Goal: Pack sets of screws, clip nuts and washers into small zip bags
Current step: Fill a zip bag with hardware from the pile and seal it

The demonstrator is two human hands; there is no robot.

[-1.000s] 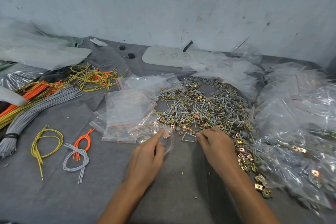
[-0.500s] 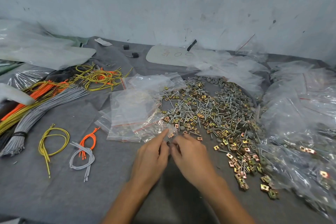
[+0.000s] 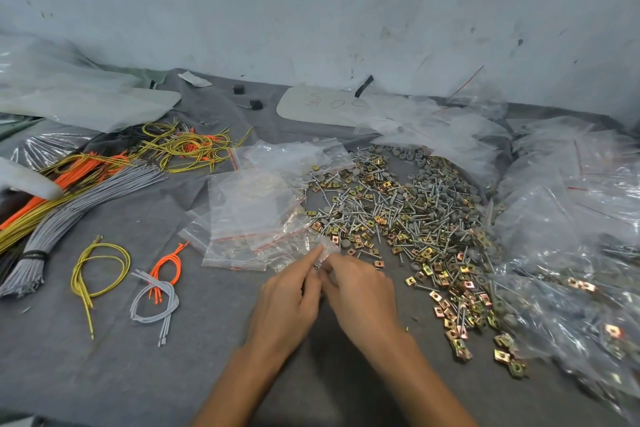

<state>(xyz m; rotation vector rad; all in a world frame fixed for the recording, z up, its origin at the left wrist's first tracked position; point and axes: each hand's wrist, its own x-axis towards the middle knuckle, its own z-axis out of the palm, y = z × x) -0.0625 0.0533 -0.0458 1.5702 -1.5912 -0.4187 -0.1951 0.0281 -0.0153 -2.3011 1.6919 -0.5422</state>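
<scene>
The small zip bag (image 3: pixel 328 249) is clear, crumpled plastic, lying on the grey desk (image 3: pixel 104 357) at the near edge of the stack of empty bags (image 3: pixel 252 218). Our left grip (image 3: pixel 289 295) and right grip (image 3: pixel 362 291) meet at its near edge, fingers curled, both pinching it. The pile of screws, clip nuts and washers (image 3: pixel 398 215) lies just beyond, to the right.

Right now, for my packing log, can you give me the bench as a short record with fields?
left hand: pinches small zip bag
right hand: fingertips at the bag's mouth; grip hidden
loose pile: screws, clip nuts, washers, beyond the hands
empty bags: stacked left of the pile
filled bags: heaped at right
grey wires: bundled, far left
</scene>
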